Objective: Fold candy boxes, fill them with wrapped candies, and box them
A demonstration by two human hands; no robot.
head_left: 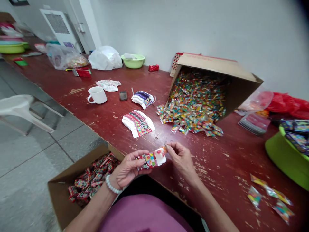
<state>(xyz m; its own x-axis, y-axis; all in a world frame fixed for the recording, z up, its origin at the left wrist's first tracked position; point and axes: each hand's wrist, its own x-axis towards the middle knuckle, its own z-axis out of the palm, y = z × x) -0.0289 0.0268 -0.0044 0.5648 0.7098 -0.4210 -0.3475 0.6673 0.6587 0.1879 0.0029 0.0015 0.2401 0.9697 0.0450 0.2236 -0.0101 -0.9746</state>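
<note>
My left hand [131,167], with a pale bead bracelet on its wrist, holds a small printed box [149,160] whose white end flap is open. At that open end my right hand [180,158] pinches a small candy packet [164,149], partly hidden by its fingers. Beyond my hands a fanned stack of flat red printed boxes [138,123] lies on the red table [116,112]. A smaller purple stack [143,98] lies behind it. Many wrapped candy packets [193,112] spill from a cardboard box [241,83] tipped on its side.
Below the table edge at left, a carton [60,193] holds filled red boxes. A white mug [97,95] stands farther back. At right are a green basin [287,161] and several loose packets [254,196]. A white stool [19,106] stands at far left.
</note>
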